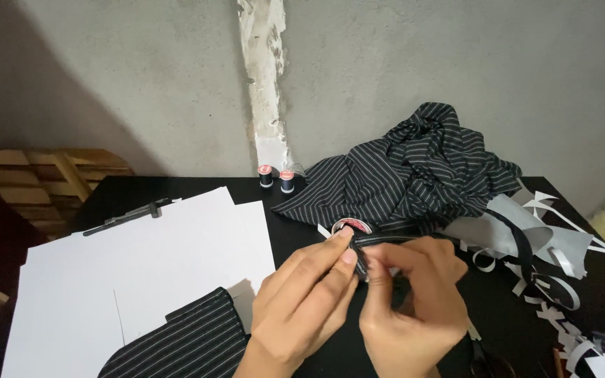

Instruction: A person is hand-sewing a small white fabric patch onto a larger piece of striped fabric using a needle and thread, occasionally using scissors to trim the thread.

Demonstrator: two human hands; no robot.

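As seen, two spools (276, 178), perhaps three.

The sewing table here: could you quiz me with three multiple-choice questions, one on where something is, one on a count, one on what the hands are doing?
1. Where do the small thread spools stand?
A. by the wall
B. on the white paper
C. on the pallet

2. How many spools stand there?
A. one
B. two
C. four

3. What are the hands doing?
A. resting flat
B. pinching a striped strip
C. holding scissors

Answers:
1 A: the thread spools stand at the table's back edge.
2 B: a pair shows.
3 B: left hand and right hand grip the striped strip.
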